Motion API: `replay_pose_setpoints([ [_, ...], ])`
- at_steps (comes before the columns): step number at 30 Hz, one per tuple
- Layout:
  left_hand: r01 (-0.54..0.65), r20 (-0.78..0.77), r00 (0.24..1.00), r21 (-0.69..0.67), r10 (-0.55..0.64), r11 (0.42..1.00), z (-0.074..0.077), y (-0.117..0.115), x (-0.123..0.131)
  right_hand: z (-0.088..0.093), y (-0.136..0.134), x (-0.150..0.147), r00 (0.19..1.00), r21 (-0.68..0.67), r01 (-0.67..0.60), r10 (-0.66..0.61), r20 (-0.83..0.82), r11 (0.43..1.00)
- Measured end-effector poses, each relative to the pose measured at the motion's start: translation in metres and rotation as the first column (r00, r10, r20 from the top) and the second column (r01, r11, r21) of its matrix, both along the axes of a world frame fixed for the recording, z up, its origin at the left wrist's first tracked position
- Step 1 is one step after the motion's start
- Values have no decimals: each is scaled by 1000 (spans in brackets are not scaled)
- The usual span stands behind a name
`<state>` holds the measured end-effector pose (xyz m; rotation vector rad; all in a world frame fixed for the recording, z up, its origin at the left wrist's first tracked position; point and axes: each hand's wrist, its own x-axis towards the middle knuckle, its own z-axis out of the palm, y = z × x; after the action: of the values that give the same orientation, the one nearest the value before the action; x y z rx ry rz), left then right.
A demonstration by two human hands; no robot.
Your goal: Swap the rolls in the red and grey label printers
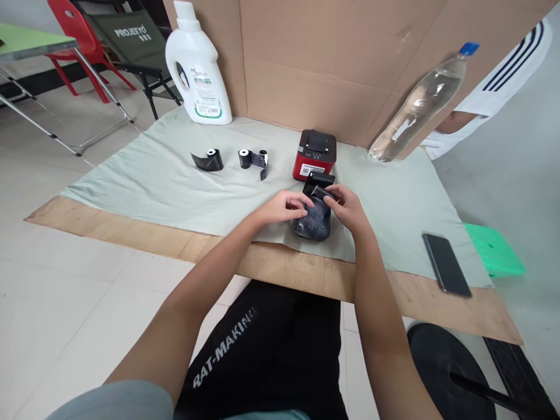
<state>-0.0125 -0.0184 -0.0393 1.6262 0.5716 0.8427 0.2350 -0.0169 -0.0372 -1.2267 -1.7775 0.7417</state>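
- On the counter (pixel 210 234), near its front edge, head view: black handheld device (pixel 322 234) on the pale cloth (pixel 166 169), raised flap (pixel 315 179) at its far end, dark film (pixel 311 217) lying over its top.
- Right hand (pixel 349 208): grip closed on a small dark roll (pixel 322 192), thumb and fingers at its right end, roll just above the device, near the flap.
- Left hand (pixel 285 207): fingers bent, thumb and forefinger apart, tips at the film's left side. Cannot tell if this grip pinches film or only rests there.
- Step in hand, judged: handling roll and film together at the raised-flap end.
- Next move, judged: calls for a steady device, controlled roll angle, film neither creased nor pulled crooked. Roll could slip; only its end is held.
- Around: red printer (pixel 306 165) just behind the flap; loose roll (pixel 210 160) and paired rolls (pixel 245 158) off to the left; phone (pixel 446 264) well apart, right.
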Motion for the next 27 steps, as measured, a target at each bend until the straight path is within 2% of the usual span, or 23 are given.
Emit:
replay_pose_setpoints([
  [2,48,-46,998,-1,-48,999,0,1,-2,1,-1,0,997,-15,-48,49,60,999],
  [6,160,-161,973,-33,-163,987,1,3,-5,3,-3,-2,990,2,-72,71,122,997],
  [11,173,-277,945,-23,-173,985,5,-1,-4,-5,1,-4,978,46,-103,93,186,994],
  [14,189,-285,942,9,-178,982,7,-3,-2,-12,5,-6,972,80,-87,68,223,993],
  [17,193,-303,937,29,-176,981,8,-5,-1,-19,8,-10,978,124,-1,-25,207,992],
  [20,185,-341,929,88,-145,979,10,-7,-3,-24,10,-15,976,156,188,-202,84,970],
  [22,175,-388,917,173,-96,969,13,-10,-5,-26,11,-19,957,105,287,-280,-76,952],
  [24,140,-443,897,291,3,946,15,-12,-6,-28,12,-21,933,48,305,-288,-213,951],
  [27,48,-456,869,468,195,882,14,-14,-4,-30,15,-21,912,14,292,-275,-305,956],
])
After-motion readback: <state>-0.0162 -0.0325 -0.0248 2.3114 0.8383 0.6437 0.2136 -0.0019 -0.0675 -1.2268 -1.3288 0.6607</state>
